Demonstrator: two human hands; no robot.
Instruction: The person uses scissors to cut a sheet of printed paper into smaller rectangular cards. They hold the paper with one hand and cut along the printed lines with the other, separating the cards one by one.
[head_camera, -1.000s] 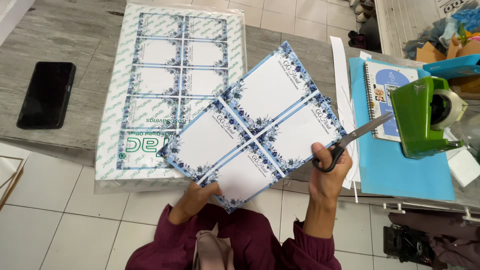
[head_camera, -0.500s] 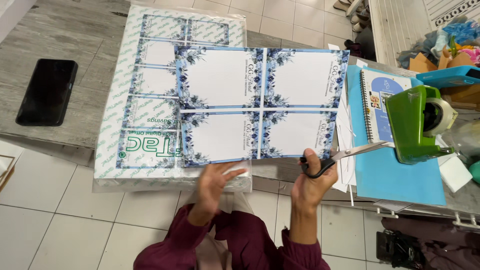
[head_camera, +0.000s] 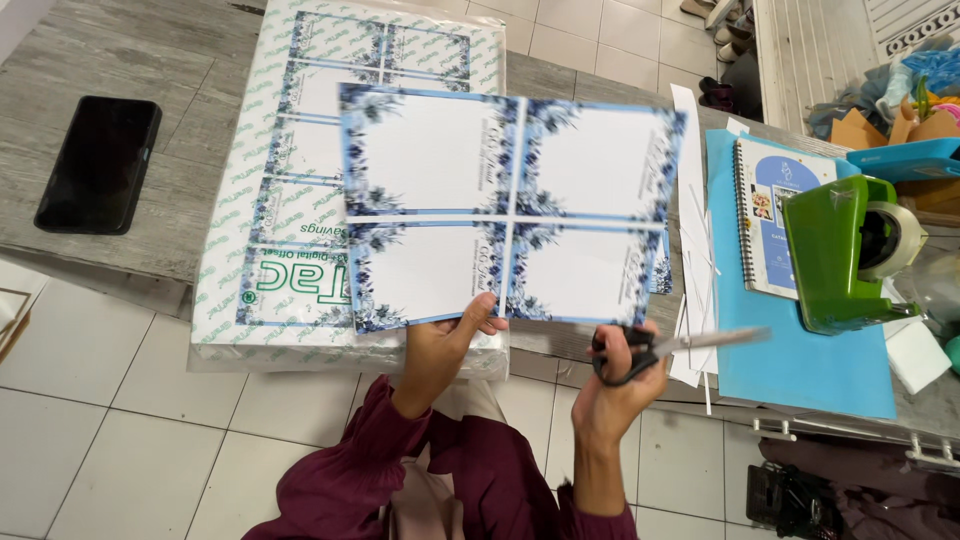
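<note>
Pinching the printed sheet (head_camera: 510, 205) by its near edge in my left hand (head_camera: 447, 345), I am risking sag and a crooked cut, with my right hand (head_camera: 618, 375) closing the scissors (head_camera: 665, 348) just right of that sheet.

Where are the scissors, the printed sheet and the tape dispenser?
scissors (head_camera: 690, 343): head view, on the blades.
printed sheet (head_camera: 510, 205): head view, at the middle where its four panels meet.
tape dispenser (head_camera: 835, 250): head view, on its green body.
</note>
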